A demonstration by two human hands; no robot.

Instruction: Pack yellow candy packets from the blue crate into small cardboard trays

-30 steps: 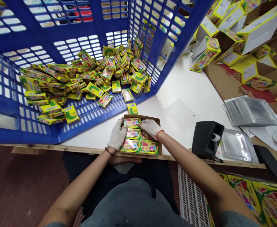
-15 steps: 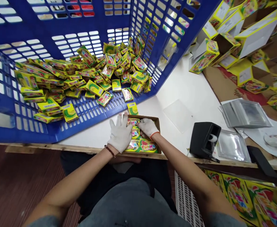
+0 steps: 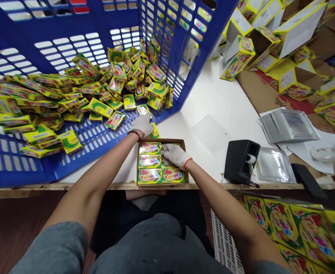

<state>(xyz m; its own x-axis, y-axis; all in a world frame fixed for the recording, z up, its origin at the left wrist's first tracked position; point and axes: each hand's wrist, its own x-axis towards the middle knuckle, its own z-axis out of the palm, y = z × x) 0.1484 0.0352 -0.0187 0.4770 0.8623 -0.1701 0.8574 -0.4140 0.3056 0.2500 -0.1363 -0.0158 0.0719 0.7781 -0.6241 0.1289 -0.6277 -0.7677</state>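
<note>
A brown cardboard tray (image 3: 185,160) lies at the near table edge with several yellow candy boxes (image 3: 149,161) packed flat in it. My gloved right hand (image 3: 173,154) rests on the boxes inside the tray, fingers bent against them. My gloved left hand (image 3: 141,124) reaches past the tray's far edge to a loose yellow box (image 3: 155,131) at the lip of the blue crate (image 3: 104,137); its fingers curl down over that spot, and what they hold is hidden. A heap of small yellow boxes (image 3: 78,95) fills the tipped crate.
A black tape dispenser (image 3: 241,161) stands right of the tray. Clear plastic lids (image 3: 287,127) and a white dish (image 3: 327,153) lie further right. Open yellow cartons (image 3: 241,57) pile at the back right. Printed cartons (image 3: 287,228) sit below the table at right.
My left hand has left the tray's left side and moved forward to the crate's lip. My right hand stays on the packed boxes. The view has shifted slightly.
</note>
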